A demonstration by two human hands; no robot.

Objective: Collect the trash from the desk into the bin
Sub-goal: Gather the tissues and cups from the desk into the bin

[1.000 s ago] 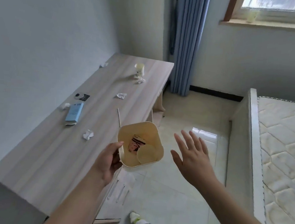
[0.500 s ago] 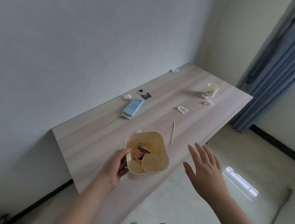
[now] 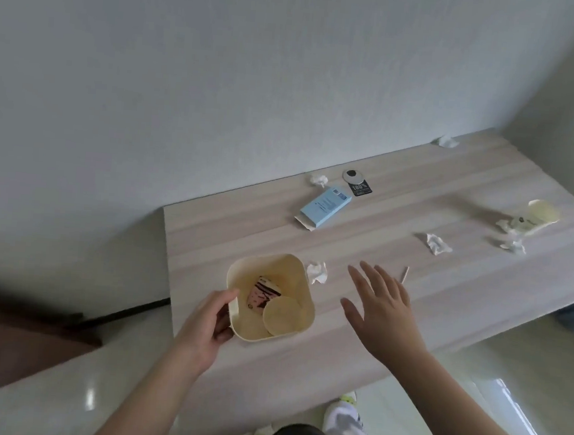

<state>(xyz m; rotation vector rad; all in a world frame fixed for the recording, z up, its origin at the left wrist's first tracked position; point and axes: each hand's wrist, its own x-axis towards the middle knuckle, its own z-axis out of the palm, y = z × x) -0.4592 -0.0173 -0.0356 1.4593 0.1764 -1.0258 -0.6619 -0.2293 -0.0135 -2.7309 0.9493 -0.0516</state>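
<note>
My left hand (image 3: 206, 324) grips the rim of a cream-coloured bin (image 3: 302, 289), held over the near left part of the wooden desk (image 3: 409, 306). Inside lie a striped wrapper (image 3: 262, 292) and a round cream lid (image 3: 282, 316). My right hand (image 3: 383, 309) hovers open above the desk, just right of the bin. A crumpled tissue (image 3: 317, 272) lies between bin and hand. A thin wooden stick (image 3: 404, 274) shows past my fingertips. Farther off lie a light blue box (image 3: 326, 206), another tissue (image 3: 437, 243) and a tipped paper cup (image 3: 533, 217).
More paper scraps sit by the wall (image 3: 318, 179) and at the far corner (image 3: 445, 141). A round silver piece (image 3: 352, 175) and a black tag (image 3: 360, 188) lie beside the blue box. A grey wall backs the desk. Tiled floor and my shoe (image 3: 345, 419) are below.
The view has swung left and down over the desk. The bin in my left hand now sits above the desk, and my open right hand has moved over the tabletop near the tissue.
</note>
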